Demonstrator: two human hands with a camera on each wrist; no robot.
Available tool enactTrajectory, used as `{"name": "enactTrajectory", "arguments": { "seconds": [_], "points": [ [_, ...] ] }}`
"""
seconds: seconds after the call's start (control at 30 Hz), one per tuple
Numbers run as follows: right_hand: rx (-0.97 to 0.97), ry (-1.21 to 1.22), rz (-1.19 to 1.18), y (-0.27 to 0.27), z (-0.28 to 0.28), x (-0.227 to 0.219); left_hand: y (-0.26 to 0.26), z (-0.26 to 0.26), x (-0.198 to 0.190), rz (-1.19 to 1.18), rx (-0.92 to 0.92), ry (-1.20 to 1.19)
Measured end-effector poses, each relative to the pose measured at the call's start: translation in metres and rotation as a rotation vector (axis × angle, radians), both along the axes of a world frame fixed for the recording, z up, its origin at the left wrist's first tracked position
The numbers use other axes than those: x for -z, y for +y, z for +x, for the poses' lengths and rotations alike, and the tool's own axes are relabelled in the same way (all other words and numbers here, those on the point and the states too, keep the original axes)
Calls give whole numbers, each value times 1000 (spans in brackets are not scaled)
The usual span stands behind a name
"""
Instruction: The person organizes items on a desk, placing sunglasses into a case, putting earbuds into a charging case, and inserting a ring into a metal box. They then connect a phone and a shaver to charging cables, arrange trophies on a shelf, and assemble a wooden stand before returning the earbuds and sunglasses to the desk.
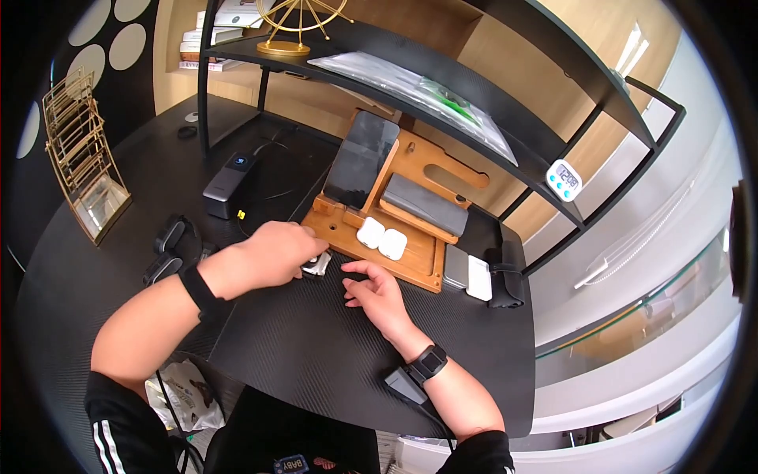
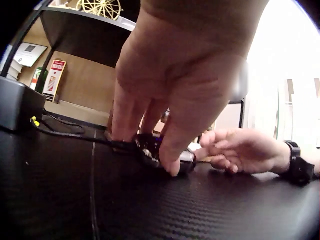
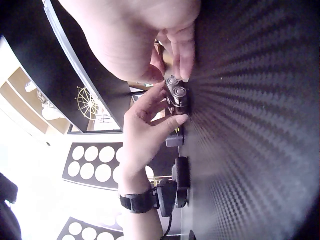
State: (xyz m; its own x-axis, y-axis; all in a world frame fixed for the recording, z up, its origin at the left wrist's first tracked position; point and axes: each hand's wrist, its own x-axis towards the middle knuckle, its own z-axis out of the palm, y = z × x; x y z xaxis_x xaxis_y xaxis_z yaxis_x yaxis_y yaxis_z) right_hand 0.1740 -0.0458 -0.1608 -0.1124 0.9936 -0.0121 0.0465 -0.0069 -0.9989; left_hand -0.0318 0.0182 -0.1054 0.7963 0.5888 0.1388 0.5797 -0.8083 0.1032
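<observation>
My left hand (image 1: 276, 251) reaches down to the black desk. Its thumb and fingers pinch a small black-and-silver device (image 1: 320, 266) near the front left corner of a wooden stand (image 1: 371, 249). In the right wrist view the device (image 3: 178, 93) shows two round, knob-like parts on its side; its exact kind is unclear. The left fingers cover part of it. My right hand (image 1: 377, 296) lies just right of the device, its fingers loosely bent and holding nothing. Two white earbud cases (image 1: 382, 238) sit on the stand's tray.
A phone (image 1: 362, 158) leans on the stand, with a grey case (image 1: 426, 207) beside it. Right of the stand lie a white block (image 1: 478, 278) and a black pouch (image 1: 506, 280). A power bank (image 1: 229, 186) with a cable stands left. A black shelf (image 1: 379, 67) crosses overhead.
</observation>
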Motion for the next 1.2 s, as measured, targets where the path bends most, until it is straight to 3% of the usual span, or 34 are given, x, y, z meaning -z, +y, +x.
{"name": "enactTrajectory", "arguments": {
  "seconds": [0.23, 0.6, 0.67, 0.8, 0.97, 1.2],
  "points": [
    [-27, -51, -18, 0, 3, -1, 4, 15, 12, 369, 15, -7],
    [-46, -48, -9, 0, 2, -2, 14, 7, 23, 467, 4, -11],
    [-48, -54, -6, 0, 2, -1, 18, 4, 25, 613, 73, -82],
    [-48, -56, -9, 1, 2, 0, 19, 6, 17, 533, 48, 0],
    [-41, -50, -8, 0, 2, -1, 19, 13, 21, 641, 50, -82],
    [-53, -54, -9, 0, 3, -1, 24, 12, 21, 585, 54, -146]
  ]
}}
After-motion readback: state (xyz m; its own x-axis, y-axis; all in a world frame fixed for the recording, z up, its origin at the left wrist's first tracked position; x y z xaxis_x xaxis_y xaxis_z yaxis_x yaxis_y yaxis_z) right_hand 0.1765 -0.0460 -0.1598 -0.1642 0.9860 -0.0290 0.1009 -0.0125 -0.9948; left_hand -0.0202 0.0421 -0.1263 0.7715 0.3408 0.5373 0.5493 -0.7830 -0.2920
